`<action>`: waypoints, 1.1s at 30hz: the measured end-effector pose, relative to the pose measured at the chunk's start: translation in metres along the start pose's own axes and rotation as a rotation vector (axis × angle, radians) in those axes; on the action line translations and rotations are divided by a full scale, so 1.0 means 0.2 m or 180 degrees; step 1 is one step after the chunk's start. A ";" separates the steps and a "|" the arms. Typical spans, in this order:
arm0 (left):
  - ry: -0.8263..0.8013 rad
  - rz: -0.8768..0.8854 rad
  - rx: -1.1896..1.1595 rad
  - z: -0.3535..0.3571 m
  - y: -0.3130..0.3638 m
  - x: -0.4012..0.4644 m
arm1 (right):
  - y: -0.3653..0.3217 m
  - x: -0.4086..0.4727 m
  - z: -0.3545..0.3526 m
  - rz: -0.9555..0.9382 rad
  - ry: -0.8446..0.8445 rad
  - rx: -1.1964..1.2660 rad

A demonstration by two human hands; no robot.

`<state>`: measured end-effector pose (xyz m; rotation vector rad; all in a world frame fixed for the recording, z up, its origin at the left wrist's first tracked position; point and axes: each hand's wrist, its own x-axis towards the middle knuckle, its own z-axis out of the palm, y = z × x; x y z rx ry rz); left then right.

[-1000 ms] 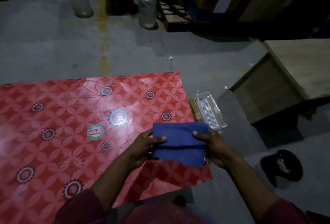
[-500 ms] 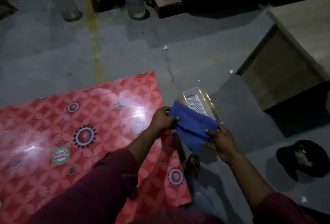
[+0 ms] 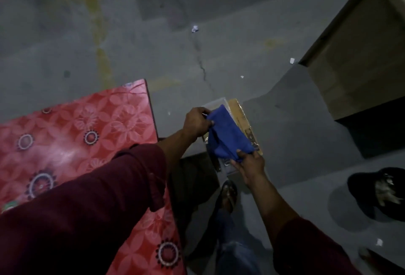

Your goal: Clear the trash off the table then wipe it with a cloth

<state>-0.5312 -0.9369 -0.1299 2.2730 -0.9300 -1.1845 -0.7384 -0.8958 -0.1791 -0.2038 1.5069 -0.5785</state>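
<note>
Pinching opposite ends of the blue cloth (image 3: 228, 136), the left hand (image 3: 197, 121) and right hand (image 3: 249, 163) hold it right of the worktop (image 3: 72, 134), long axis slanting away, left hand nearer the worktop.

One cloth (image 3: 228, 136), two hands, one table (image 3: 72, 134), one tray (image 3: 243, 119).

Cloth (image 3: 228, 136): blue soft fabric, matt, creased where folded. Worktop (image 3: 72, 134): covered by a red floral plastic sheet, glossy, with light glare patches. Tray (image 3: 221, 104) under the cloth: clear plastic, shiny. Board (image 3: 241, 117) beside it: tan, looks like cardboard or wood under clear film, cannot tell which. Floor (image 3: 135, 44): grey concrete, matt, rough, cracked at centre. Cabinet (image 3: 361, 55), upper right: pale wood grain, matt. Sleeve (image 3: 87, 209): maroon woven fabric, matt.
</note>
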 end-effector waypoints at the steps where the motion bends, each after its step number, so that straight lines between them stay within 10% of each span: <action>1: 0.0009 -0.0013 0.0061 0.02 -0.01 0.05 | 0.01 0.05 0.01 0.0011 0.0033 -0.0053; 33: -0.0399 0.0409 0.1279 0.04 0.10 0.23 | 0.23 0.37 0.15 -0.0200 0.0690 -0.1769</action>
